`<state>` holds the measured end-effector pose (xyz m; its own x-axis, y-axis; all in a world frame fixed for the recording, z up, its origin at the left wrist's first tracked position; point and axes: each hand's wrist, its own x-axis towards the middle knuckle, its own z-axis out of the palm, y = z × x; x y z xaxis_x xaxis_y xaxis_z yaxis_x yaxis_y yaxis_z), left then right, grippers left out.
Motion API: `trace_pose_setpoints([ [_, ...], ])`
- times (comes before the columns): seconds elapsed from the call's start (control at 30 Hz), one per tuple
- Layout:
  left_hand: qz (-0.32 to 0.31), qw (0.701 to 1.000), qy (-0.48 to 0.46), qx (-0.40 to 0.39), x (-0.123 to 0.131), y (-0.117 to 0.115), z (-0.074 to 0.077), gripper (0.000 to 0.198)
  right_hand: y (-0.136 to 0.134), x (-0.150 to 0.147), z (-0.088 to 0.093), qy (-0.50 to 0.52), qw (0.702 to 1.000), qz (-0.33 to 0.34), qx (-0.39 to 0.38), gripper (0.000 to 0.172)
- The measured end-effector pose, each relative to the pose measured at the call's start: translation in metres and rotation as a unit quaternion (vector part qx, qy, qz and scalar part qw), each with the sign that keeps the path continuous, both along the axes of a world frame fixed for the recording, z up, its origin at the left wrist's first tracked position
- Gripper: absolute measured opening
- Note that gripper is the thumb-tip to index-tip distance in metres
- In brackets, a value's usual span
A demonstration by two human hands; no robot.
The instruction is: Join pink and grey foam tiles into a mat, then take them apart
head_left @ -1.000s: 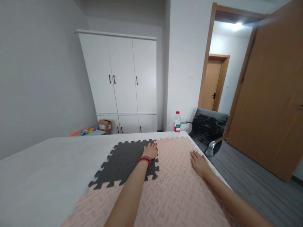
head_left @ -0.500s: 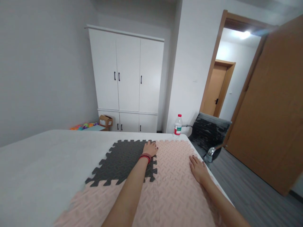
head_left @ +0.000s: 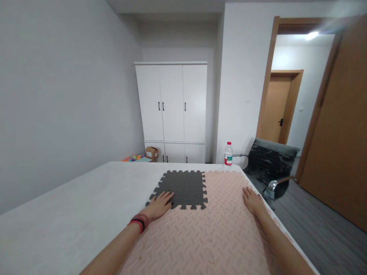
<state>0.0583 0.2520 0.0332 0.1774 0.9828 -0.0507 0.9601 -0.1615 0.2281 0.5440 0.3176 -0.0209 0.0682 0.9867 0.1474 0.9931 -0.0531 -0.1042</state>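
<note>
A dark grey foam mat tile point(head_left: 187, 187) with jigsaw edges lies at the far left of joined pink foam mat tiles point(head_left: 212, 233). My left hand point(head_left: 160, 204), with red and dark bands at the wrist, rests over the grey tile's near left corner, where grey meets pink. Its fingers are stretched out and hold nothing. On the right edge of the pink tiles my right hand point(head_left: 252, 200) lies flat, fingers extended. The grey tile's toothed right and near edges show against the pink; whether they are locked in, I cannot tell.
The tiles lie on a white table point(head_left: 86, 198). A red-capped plastic bottle point(head_left: 228, 154) stands at its far right corner. Beyond the right edge is a black chair point(head_left: 271, 164). A white cabinet point(head_left: 174, 107), a cardboard box point(head_left: 151, 153) and an open wooden door point(head_left: 335, 152) are farther back.
My left hand has moved from the grey tile's right edge to its near left corner. My right hand stays on the pink tiles' right edge. The camera view has shifted and levelled.
</note>
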Motion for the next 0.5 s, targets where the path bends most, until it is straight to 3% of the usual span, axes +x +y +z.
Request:
trace_pose_setpoints([
  [0.1,0.021,1.000,0.009,-0.011,-0.007,-0.016,-0.007,0.058,0.001,0.001,-0.002,0.003,1.000,0.001,-0.005,0.055],
  [0.23,0.024,0.999,-0.003,-0.030,-0.004,-0.017,-0.004,0.059,0.002,0.003,-0.004,0.001,1.000,0.003,-0.004,0.056],
  [0.4,-0.002,0.997,-0.023,-0.076,-0.008,-0.005,0.029,0.055,0.005,0.006,-0.007,0.009,1.000,-0.001,0.002,0.056],
  [0.5,-0.024,0.996,-0.016,-0.080,0.014,0.006,0.048,0.055,0.005,0.007,-0.006,0.021,1.000,-0.003,0.008,0.056],
])
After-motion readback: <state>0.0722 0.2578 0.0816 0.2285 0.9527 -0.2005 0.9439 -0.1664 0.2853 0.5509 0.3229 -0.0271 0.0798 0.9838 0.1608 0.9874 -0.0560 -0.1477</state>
